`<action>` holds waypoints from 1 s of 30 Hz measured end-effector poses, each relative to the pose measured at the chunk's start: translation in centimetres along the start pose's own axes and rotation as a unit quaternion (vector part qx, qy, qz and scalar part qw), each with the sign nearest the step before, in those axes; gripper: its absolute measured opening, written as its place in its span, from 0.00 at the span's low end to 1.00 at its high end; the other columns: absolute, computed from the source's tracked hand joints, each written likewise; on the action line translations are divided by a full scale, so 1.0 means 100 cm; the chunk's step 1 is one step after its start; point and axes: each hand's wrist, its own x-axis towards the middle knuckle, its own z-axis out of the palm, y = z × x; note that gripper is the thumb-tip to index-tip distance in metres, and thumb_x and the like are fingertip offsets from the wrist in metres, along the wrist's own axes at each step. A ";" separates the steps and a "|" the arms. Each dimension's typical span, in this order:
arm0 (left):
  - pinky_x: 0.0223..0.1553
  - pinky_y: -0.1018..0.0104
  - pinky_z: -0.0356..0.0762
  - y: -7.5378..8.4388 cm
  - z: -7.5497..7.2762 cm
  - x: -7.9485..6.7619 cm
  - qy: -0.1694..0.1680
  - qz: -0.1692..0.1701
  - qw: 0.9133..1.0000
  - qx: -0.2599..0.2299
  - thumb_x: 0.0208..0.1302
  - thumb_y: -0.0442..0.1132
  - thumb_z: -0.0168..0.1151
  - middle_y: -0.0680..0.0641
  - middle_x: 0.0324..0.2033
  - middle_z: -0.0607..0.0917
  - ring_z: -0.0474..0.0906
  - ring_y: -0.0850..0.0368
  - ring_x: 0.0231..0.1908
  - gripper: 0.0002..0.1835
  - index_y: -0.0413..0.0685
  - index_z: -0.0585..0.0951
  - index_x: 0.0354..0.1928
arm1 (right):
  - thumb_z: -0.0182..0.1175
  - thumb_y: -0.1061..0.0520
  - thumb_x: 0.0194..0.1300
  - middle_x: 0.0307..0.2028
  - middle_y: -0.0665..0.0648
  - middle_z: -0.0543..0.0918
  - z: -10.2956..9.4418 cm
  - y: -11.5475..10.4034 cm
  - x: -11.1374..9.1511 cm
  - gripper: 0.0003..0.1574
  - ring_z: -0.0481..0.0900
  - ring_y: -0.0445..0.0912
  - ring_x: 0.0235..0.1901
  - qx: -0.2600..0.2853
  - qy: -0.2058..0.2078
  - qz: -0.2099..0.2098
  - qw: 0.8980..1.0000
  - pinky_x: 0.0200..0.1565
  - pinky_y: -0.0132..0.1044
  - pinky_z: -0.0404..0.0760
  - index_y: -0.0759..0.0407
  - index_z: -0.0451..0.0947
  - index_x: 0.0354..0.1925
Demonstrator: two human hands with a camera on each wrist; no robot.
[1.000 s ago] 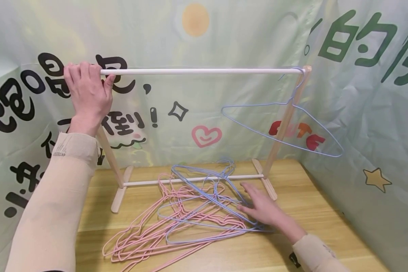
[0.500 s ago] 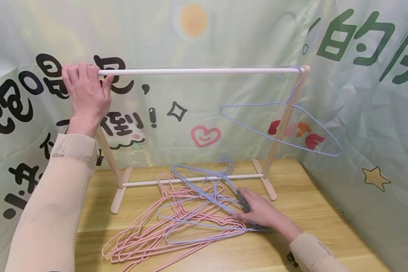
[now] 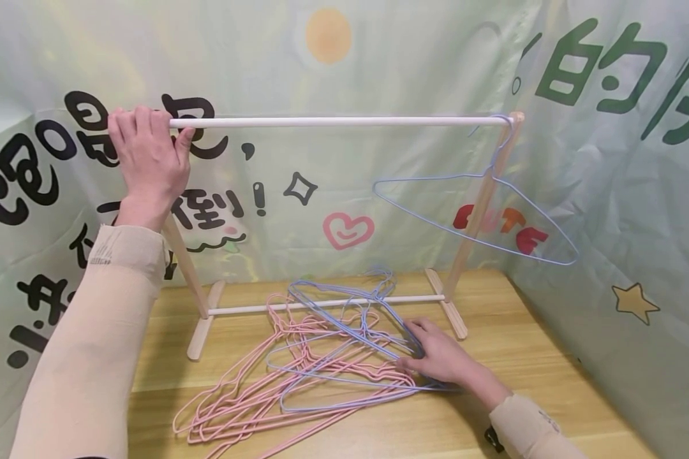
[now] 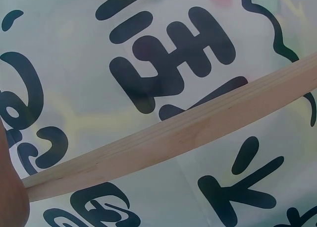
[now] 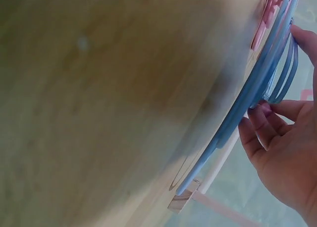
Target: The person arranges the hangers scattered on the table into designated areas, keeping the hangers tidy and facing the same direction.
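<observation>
A small clothes rack [image 3: 333, 122] with a white top rod and wooden posts stands on the table. At its top left corner, the left hand [image 3: 150, 159] grips the end of the rod. One blue hanger [image 3: 436, 178] hangs from the rod's right end. Below lies a tangled pile of pink hangers [image 3: 235, 408] with blue hangers [image 3: 333, 319] on top. The right hand [image 3: 443, 354] holds the right side of the upper blue hangers. In the right wrist view, its thumb and curled fingers [image 5: 260, 125] are on the blue wires; how many it holds I cannot tell.
The rack's lower white rod [image 3: 235, 310] passes behind and under the pile. Wooden feet [image 3: 200, 338] brace both posts. A printed cloth backdrop [image 3: 344, 64] encloses the wooden table [image 3: 528, 357] at the back and sides.
The right hand has moved slightly left and down onto the blue hangers, and its fingers have closed on them. The left hand stays on the rack.
</observation>
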 end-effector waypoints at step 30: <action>0.75 0.41 0.39 0.001 0.000 -0.001 0.008 0.007 1.000 0.002 0.81 0.62 0.38 0.31 0.44 0.65 0.56 0.29 0.53 0.32 0.33 0.66 0.48 | 0.77 0.36 0.55 0.49 0.59 0.73 -0.001 0.008 0.003 0.60 0.72 0.44 0.38 0.052 0.013 0.027 0.998 0.40 0.40 0.77 0.71 0.68 0.71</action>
